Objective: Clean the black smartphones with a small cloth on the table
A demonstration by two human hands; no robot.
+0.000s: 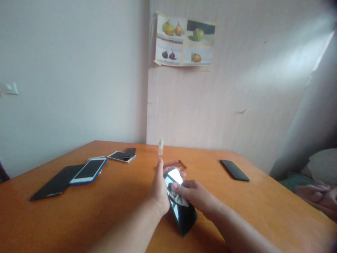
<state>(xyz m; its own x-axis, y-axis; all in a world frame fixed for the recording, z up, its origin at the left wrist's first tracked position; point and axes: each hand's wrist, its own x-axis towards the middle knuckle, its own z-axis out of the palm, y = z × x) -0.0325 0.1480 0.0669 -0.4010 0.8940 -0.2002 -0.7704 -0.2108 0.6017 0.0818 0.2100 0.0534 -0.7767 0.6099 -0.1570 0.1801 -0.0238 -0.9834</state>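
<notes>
A dark smartphone [187, 216] with a glossy, reflecting screen is tilted above the table in front of me. My left hand [159, 191] holds it along its left side, the thumb pointing up and the other fingers hidden behind the phone. In my right hand [196, 193] is a crumpled light grey cloth [179, 199], pressed against the screen by the thumb and fingers. Just beyond the phone's upper end, a brown phone case [175, 164] lies on the table, partly covered by my hands.
The orange-brown table [118, 207] carries a small clear pump bottle [160, 147] at the back. Leftward lie a black tablet [59, 181], a white tablet with blue edging [89, 171], and a white tablet [119, 156] under a dark phone [130, 152]. Another dark phone [234, 170] is at right.
</notes>
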